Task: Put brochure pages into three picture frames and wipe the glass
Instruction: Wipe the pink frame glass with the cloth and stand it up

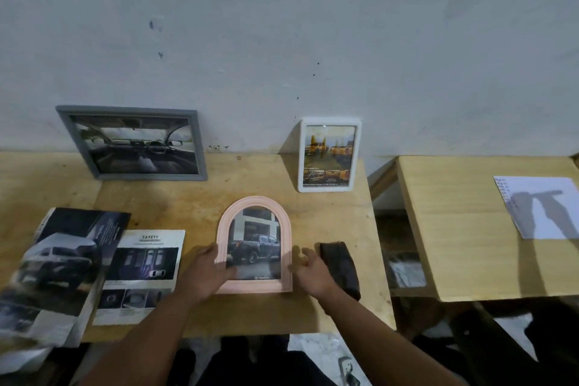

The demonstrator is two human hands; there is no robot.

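A pink arched frame (254,244) lies flat on the wooden table (194,207), with a page of a dark pickup truck inside. My left hand (206,273) grips its left edge, thumb over the glass. My right hand (310,269) hovers with relaxed fingers just off the frame's right edge, next to a dark folded cloth (340,268). A grey frame (133,142) with a car-interior page and a white frame (328,154) with yellow trucks lean on the wall. Loose brochure pages (141,273) and a folded brochure (59,266) lie at the left.
A second wooden table (470,229) stands to the right across a gap, with a spiral notepad (539,200) on it. The wall runs directly behind both tables. Dark clutter lies on the floor below the gap.
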